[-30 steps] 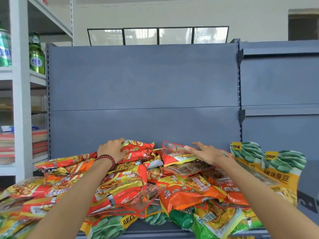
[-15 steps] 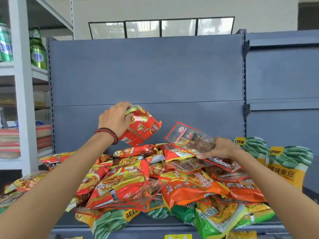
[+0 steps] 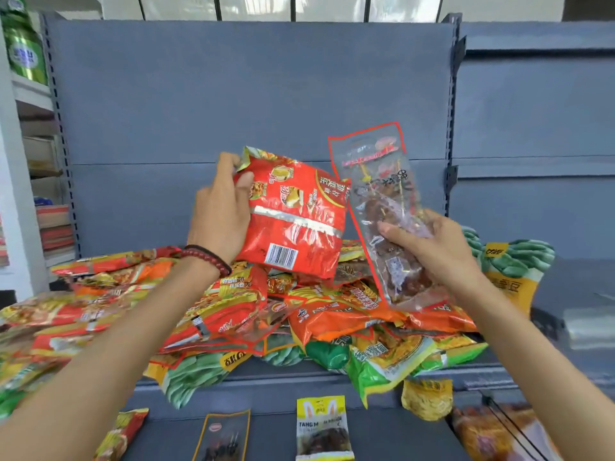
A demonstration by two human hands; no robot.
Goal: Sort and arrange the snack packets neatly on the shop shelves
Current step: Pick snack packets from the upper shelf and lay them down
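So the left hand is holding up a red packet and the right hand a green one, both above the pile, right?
Not quite. In the head view the right hand holds a clear, red-edged packet with brown snacks inside, not a green one. The left hand does hold a red packet above the pile.

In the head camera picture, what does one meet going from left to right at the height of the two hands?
left hand → red snack packet that it holds → clear red-edged packet → right hand that holds it → green broad-bean packets
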